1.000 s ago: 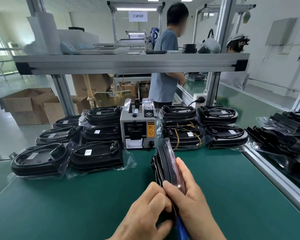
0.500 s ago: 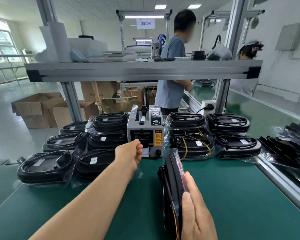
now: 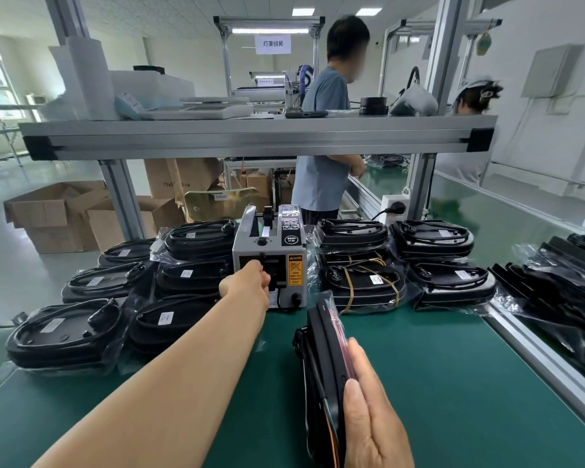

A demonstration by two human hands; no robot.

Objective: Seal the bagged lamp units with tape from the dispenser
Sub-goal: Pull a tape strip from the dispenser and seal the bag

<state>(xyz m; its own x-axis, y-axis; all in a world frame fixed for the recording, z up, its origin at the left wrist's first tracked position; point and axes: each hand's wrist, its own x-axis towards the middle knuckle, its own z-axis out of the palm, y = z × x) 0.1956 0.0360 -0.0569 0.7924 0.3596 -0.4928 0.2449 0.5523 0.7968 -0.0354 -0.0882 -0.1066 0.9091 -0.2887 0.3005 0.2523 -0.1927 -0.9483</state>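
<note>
Head view: left hand (image 3: pixel 247 282) at tape dispenser (image 3: pixel 250 251) mouth, fingers bent, grip unclear. Flat right hand (image 3: pixel 372 417) propping bagged lamp unit (image 3: pixel 324 352) on edge just before it. Might tip if nudged.

glossy plastic bags (image 3: pixel 362 285), matt green tabletop (image 3: pixel 453 383)

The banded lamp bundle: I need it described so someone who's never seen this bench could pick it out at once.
On the green bench, find the grey tape dispenser at the back. Directly right of it is a stack of bagged black lamp units; the banded bundle is its lower part. Only it has tan bands crossed over it; the neighbours have none.
</note>
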